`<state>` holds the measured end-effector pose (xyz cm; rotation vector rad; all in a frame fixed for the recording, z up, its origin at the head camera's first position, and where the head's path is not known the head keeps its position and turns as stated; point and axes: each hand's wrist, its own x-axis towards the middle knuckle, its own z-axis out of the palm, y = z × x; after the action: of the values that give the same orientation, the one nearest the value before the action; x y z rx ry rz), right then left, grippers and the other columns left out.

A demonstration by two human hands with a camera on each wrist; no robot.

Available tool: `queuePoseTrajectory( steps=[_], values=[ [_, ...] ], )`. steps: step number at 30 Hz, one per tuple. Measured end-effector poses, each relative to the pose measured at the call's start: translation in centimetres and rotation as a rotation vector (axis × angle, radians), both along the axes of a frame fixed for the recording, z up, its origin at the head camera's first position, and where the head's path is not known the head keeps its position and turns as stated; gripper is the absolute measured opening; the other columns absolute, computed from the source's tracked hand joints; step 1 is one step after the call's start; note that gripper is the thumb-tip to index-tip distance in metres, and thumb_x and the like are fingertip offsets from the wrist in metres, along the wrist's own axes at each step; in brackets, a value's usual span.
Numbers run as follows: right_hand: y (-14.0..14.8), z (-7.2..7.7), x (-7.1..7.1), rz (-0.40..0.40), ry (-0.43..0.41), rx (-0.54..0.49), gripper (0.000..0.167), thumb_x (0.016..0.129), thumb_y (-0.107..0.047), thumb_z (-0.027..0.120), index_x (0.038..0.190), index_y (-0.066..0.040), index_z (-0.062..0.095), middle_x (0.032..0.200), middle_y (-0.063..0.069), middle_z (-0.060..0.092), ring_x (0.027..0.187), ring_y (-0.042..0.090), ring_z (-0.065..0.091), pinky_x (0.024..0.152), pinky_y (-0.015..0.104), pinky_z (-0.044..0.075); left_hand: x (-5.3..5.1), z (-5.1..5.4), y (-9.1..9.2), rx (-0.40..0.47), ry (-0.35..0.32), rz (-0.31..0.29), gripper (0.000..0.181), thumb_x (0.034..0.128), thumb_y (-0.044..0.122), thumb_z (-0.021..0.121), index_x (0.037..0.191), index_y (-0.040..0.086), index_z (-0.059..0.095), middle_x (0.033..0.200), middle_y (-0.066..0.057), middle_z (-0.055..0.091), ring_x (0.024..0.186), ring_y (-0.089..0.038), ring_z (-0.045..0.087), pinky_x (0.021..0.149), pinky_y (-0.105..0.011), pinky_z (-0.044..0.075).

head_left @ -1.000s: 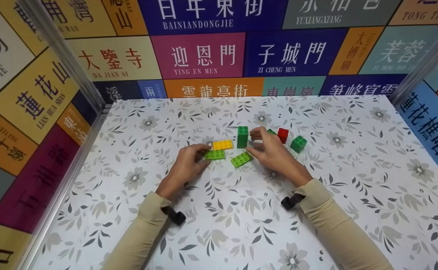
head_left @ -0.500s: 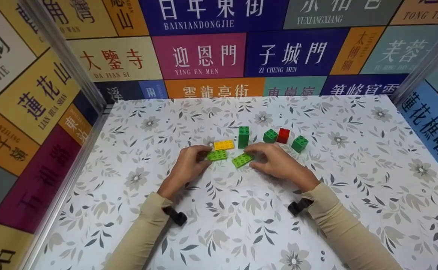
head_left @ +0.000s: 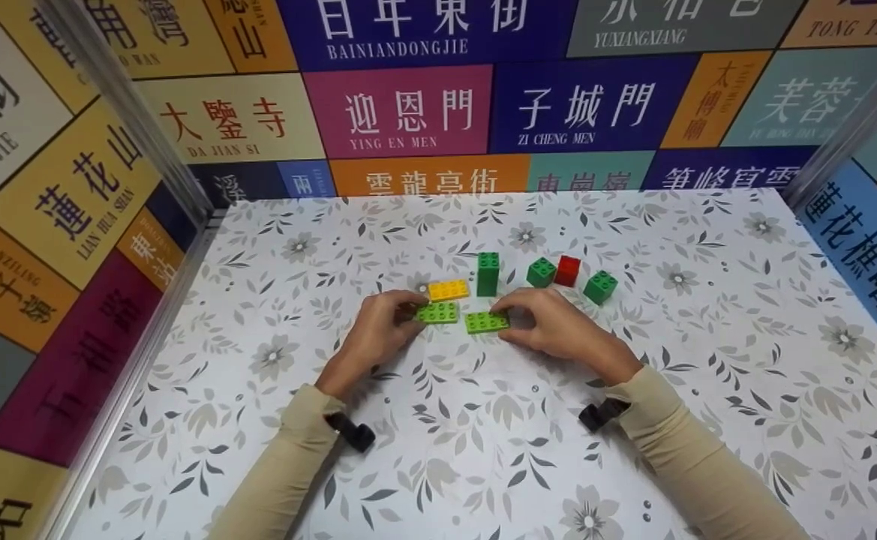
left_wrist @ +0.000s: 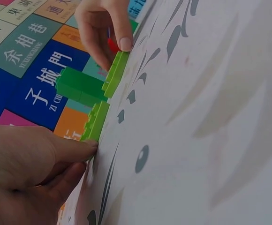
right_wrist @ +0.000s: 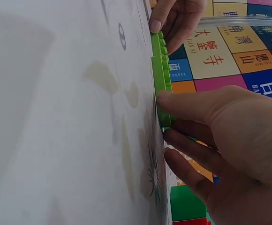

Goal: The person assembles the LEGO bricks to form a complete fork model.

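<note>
Two flat lime-green toy bricks lie end to end on the table with a small gap between them. My left hand (head_left: 384, 324) pinches the outer end of the left lime brick (head_left: 438, 313) between thumb and fingers. The right lime brick (head_left: 487, 322) has its right end pinched by my right hand (head_left: 558, 324). In the right wrist view the thumb presses the near side of that brick (right_wrist: 161, 75). Just behind the left brick lies a flat yellow brick (head_left: 448, 289). A tall dark green brick stack (head_left: 488, 274) stands upright behind the right one.
Beyond my right hand sit a green brick (head_left: 541, 272), a red brick (head_left: 567, 271) beside it, and another green brick (head_left: 600, 287) further right. A floral cover lies over the table (head_left: 438, 450). Printed panels (head_left: 400, 112) wall the back and sides.
My right hand has come toward me from beside the green stack and taken hold of the right lime brick, which has turned nearly straight. The left lime brick has shifted slightly right.
</note>
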<state>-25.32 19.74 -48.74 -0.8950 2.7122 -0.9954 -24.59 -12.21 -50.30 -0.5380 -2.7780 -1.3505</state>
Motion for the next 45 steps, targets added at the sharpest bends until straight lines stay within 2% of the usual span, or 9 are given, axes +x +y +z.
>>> queuePoseTrajectory(
  steps=[5,12,19,23,25,32,38,45],
  values=[
    [0.1,0.0,0.5,-0.018,-0.012,0.009,0.035,0.094,-0.018,0.086,0.128,-0.017,0.079,0.125,0.000,0.079,0.105,0.024,0.068,0.095,0.043,0.057,0.2,0.1,0.2,0.012,-0.004,-0.033,0.037,0.0897,-0.003,0.084,0.125,0.004,0.078,0.125,-0.012,0.078,0.107,-0.023,0.076,0.096,-0.036,0.065],
    [1.4,0.0,2.2,-0.001,-0.012,-0.039,0.041,0.095,-0.016,0.085,0.134,-0.011,0.075,0.125,0.004,0.077,0.110,0.023,0.073,0.098,0.047,0.062,0.6,0.1,0.9,0.024,-0.008,-0.127,0.032,0.0898,0.003,0.086,0.121,0.005,0.079,0.115,-0.010,0.079,0.100,-0.022,0.074,0.094,-0.037,0.064],
    [3.5,-0.2,3.8,-0.015,0.028,-0.033,0.040,0.092,-0.014,0.087,0.131,-0.010,0.077,0.121,0.003,0.077,0.107,0.020,0.074,0.096,0.045,0.062,1.6,0.3,2.1,0.041,-0.080,-0.223,0.035,0.0914,0.005,0.085,0.125,0.009,0.079,0.115,-0.004,0.078,0.101,-0.016,0.073,0.097,-0.031,0.063],
    [4.6,-0.2,4.7,-0.033,-0.003,-0.052,0.040,0.091,-0.010,0.088,0.129,-0.009,0.077,0.120,0.004,0.077,0.105,0.019,0.076,0.095,0.039,0.064,2.3,0.6,3.1,0.061,-0.127,-0.269,0.035,0.0914,0.005,0.085,0.126,0.009,0.079,0.112,-0.004,0.078,0.099,-0.014,0.073,0.095,-0.031,0.064],
    [5.1,-0.3,5.1,-0.042,-0.014,-0.057,0.040,0.090,-0.009,0.088,0.128,-0.009,0.077,0.120,0.004,0.077,0.104,0.019,0.076,0.093,0.036,0.065,2.5,0.6,3.6,0.057,-0.125,-0.284,0.035,0.0915,0.005,0.085,0.125,0.009,0.079,0.111,-0.005,0.078,0.098,-0.015,0.073,0.093,-0.032,0.064],
    [5.4,-0.3,5.4,-0.047,-0.001,-0.046,0.038,0.090,-0.015,0.089,0.127,-0.014,0.078,0.118,0.000,0.078,0.105,0.019,0.074,0.094,0.039,0.063,3.0,0.5,4.3,0.034,-0.115,-0.279,0.034,0.0910,0.003,0.085,0.124,0.007,0.079,0.113,-0.006,0.080,0.095,-0.015,0.072,0.090,-0.033,0.064],
    [5.3,-0.2,5.4,-0.040,-0.003,-0.023,0.038,0.089,-0.015,0.090,0.126,-0.015,0.079,0.118,-0.001,0.078,0.107,0.019,0.073,0.096,0.042,0.062,3.1,0.3,4.6,0.033,-0.107,-0.261,0.033,0.0917,0.002,0.084,0.124,0.006,0.079,0.115,-0.007,0.080,0.095,-0.016,0.073,0.087,-0.030,0.064],
    [5.5,-0.4,5.4,-0.043,0.019,-0.017,0.038,0.090,-0.016,0.089,0.126,-0.017,0.079,0.120,-0.002,0.078,0.108,0.020,0.072,0.096,0.043,0.061,3.2,0.2,4.8,0.036,-0.098,-0.259,0.033,0.0915,0.003,0.084,0.124,0.005,0.079,0.114,-0.008,0.080,0.095,-0.016,0.073,0.087,-0.033,0.065]
  ],
)
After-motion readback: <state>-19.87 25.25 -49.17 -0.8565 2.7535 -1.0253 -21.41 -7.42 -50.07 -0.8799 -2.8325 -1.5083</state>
